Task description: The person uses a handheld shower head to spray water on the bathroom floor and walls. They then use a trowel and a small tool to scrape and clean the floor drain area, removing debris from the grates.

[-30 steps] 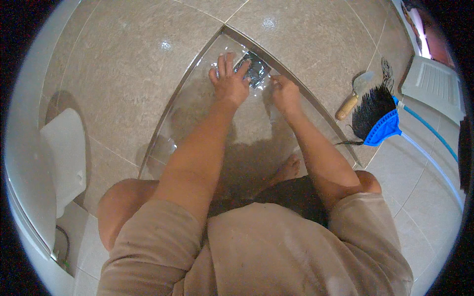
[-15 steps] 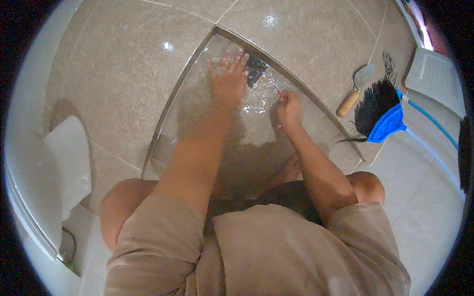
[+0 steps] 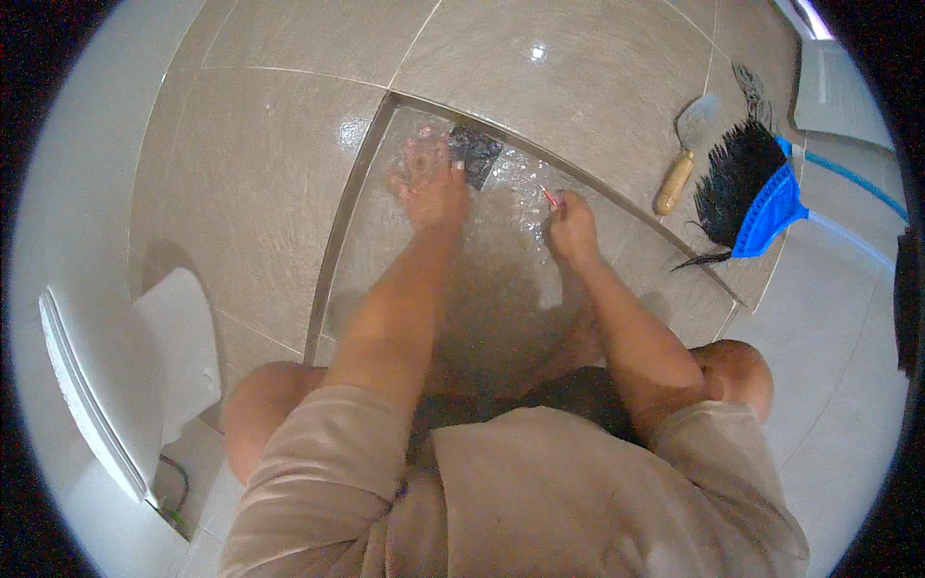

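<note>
My left hand lies flat in shallow water on the sunken tiled floor, its fingers spread. Its thumb reaches the edge of a dark square opening or plate, whose surface looks wet and rippled. To the right of that square, my right hand is closed around a slim red tool with a thin tip pointing up and left. Most of the tool's handle is hidden in the fist, so its exact kind does not show.
A raised metal-edged border bounds the wet recess. At right lie a trowel with a wooden handle and a blue broom with black bristles. A white toilet stands at left, and a pale panel at upper right.
The whole view has shifted slightly. More of the dark square shows beside my left hand, which stays flat in the water. My right hand keeps hold of the red tool.
</note>
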`<state>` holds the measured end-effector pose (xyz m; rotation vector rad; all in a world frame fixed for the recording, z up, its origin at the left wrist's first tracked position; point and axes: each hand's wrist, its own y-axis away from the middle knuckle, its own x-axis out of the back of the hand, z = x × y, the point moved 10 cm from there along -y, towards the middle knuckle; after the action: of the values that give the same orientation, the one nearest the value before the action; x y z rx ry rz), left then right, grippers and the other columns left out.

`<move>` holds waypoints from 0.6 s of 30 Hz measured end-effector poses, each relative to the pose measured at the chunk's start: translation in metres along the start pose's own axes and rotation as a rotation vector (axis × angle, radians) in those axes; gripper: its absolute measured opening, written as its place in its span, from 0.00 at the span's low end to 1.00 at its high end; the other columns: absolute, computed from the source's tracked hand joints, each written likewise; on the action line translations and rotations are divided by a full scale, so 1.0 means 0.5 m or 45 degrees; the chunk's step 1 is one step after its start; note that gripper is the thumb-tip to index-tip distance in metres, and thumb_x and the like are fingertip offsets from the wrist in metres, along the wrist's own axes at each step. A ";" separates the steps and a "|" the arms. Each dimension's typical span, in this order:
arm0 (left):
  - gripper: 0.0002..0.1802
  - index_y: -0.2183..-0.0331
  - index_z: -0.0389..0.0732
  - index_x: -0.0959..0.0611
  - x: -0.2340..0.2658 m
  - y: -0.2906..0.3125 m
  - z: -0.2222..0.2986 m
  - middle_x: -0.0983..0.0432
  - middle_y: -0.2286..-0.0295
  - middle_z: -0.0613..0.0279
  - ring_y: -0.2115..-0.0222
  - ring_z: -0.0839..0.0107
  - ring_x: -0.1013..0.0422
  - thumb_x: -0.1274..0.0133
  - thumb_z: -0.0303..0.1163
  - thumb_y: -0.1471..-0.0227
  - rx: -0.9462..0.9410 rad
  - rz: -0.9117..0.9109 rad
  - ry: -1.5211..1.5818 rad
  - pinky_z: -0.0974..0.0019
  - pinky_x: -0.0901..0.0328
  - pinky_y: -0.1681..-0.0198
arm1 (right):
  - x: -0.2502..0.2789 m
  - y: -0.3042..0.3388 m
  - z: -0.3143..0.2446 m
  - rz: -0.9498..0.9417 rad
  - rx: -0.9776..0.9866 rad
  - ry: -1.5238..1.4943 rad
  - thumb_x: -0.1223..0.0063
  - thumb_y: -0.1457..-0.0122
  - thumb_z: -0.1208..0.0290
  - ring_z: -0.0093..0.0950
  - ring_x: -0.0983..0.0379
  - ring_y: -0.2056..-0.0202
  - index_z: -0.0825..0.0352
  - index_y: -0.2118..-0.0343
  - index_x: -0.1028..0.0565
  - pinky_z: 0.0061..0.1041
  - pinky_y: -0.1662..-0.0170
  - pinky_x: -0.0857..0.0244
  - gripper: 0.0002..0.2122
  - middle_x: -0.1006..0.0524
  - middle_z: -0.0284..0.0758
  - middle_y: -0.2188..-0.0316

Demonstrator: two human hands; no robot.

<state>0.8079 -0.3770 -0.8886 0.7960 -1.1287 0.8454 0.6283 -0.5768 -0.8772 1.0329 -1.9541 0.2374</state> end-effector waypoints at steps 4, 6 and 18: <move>0.35 0.31 0.49 0.40 0.004 0.018 -0.006 0.52 0.29 0.67 0.28 0.57 0.58 0.55 0.46 0.35 -0.051 0.006 -0.041 0.31 0.68 0.30 | -0.010 0.000 0.025 -0.044 -0.110 -0.031 0.46 0.39 0.72 0.49 0.24 0.57 0.68 0.59 0.22 0.42 0.52 0.31 0.08 0.22 0.51 0.60; 0.35 0.31 0.51 0.40 0.001 0.034 0.023 0.52 0.29 0.65 0.28 0.53 0.58 0.56 0.48 0.35 -0.146 0.009 -0.023 0.26 0.68 0.32 | -0.008 0.001 0.022 -0.004 -0.090 -0.069 0.47 0.41 0.73 0.51 0.25 0.56 0.69 0.60 0.22 0.46 0.50 0.31 0.09 0.24 0.51 0.56; 0.60 0.32 0.47 0.39 0.059 -0.059 0.011 0.59 0.28 0.55 0.27 0.51 0.67 0.30 0.56 0.60 0.202 -0.018 0.114 0.24 0.74 0.32 | 0.000 0.032 -0.016 0.099 -0.023 0.401 0.42 0.40 0.61 0.45 0.30 0.50 0.62 0.56 0.24 0.51 0.48 0.38 0.14 0.27 0.43 0.54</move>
<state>0.8376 -0.3906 -0.8619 0.8876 -0.9845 0.9581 0.6213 -0.5625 -0.8689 0.8519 -1.7084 0.3996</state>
